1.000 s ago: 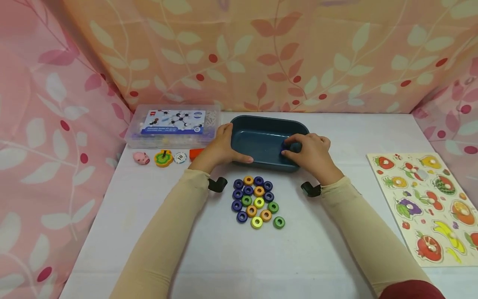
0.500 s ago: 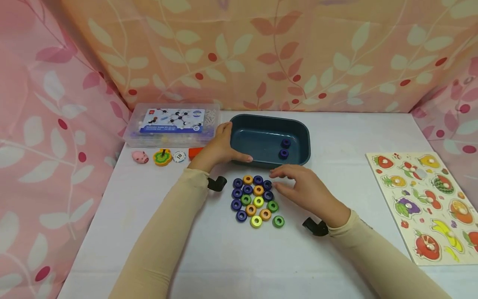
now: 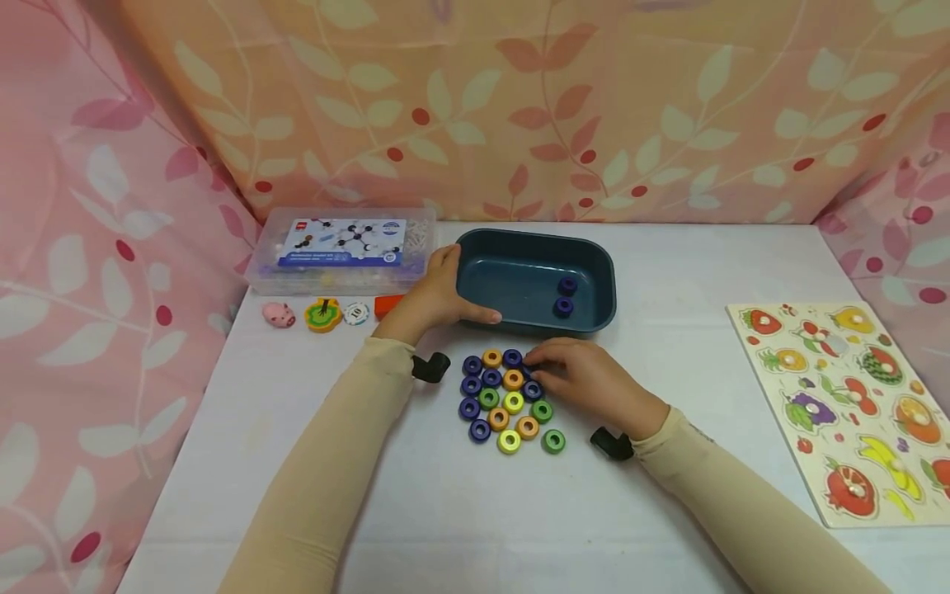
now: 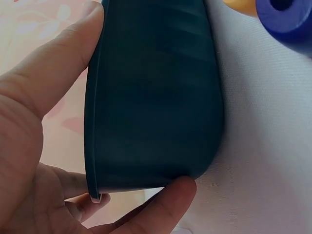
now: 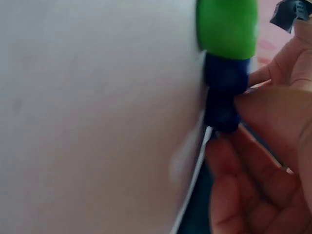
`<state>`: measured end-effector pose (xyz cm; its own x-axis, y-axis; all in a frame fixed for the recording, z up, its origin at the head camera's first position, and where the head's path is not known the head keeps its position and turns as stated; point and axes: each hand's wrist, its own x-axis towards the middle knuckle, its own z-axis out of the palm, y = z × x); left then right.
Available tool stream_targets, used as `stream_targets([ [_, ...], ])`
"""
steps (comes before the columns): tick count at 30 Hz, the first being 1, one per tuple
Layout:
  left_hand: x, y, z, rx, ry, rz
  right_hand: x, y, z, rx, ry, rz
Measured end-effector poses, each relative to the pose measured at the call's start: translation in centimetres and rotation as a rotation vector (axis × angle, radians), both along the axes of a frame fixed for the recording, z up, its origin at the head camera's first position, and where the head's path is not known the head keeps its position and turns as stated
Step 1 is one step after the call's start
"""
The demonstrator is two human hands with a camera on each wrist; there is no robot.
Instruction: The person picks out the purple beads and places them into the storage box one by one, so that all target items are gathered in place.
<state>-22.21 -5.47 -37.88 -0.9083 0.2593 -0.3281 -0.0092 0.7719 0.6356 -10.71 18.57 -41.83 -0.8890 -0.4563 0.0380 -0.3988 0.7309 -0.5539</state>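
My left hand [image 3: 436, 299] grips the left end of a dark teal tray [image 3: 512, 280]. In the left wrist view its thumb lies along the rim, with fingers bent around the end wall [image 4: 156, 107]. Two dark blue rings [image 3: 564, 307] lie inside the tray, towards its right end. In front of it, several blue, orange, green and yellow rings [image 3: 514, 402] form a loose cluster on the white cloth. At the cluster's upper right, my right hand [image 3: 586, 381] pinches a blue ring [image 5: 222, 112] between thumb and fingers. Beyond that ring, another blue one and a green ring [image 5: 226, 29] line up.
A clear plastic molecule kit box [image 3: 341, 252] stands at the back left. Before it sit a pink pig head [image 3: 278, 314], a tree piece [image 3: 323, 315], a white "10" token [image 3: 356, 313] and a red piece [image 3: 387, 306]. A fruit puzzle board [image 3: 846, 412] lies at the right.
My right hand has let go of a blue ring inside the tray, drawn back to the cluster and closed its fingertips on another blue ring. The left hand stays on the tray.
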Motion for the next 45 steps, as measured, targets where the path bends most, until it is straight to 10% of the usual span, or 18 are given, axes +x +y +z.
stream_targets([
  [7, 0.1, -0.1, 0.0, -0.001, 0.000, -0.003, 0.2, 0.3, 2.5, -0.042, 0.092, 0.039],
  [13, 0.1, -0.2, 0.0, -0.007, 0.003, -0.011, -2.4, 1.4, 4.9, -0.039, 0.194, -0.107],
  [20, 0.0, 0.1, -0.4, 0.001, -0.008, -0.009, -7.1, 1.8, 3.0, 0.101, 0.096, -0.233],
  [30, 0.1, 0.0, -0.1, 0.001, -0.016, -0.005, -8.5, 1.4, 2.0, 0.148, -0.001, -0.265],
  [36, 0.1, 0.0, -0.1, -0.003, -0.016, -0.007, -7.0, 1.7, 2.8, 0.090, 0.016, -0.272],
  [45, 0.1, -0.1, -0.3, 0.002, -0.006, -0.004, 0.5, 0.7, 3.5, -0.129, 0.036, -0.110],
])
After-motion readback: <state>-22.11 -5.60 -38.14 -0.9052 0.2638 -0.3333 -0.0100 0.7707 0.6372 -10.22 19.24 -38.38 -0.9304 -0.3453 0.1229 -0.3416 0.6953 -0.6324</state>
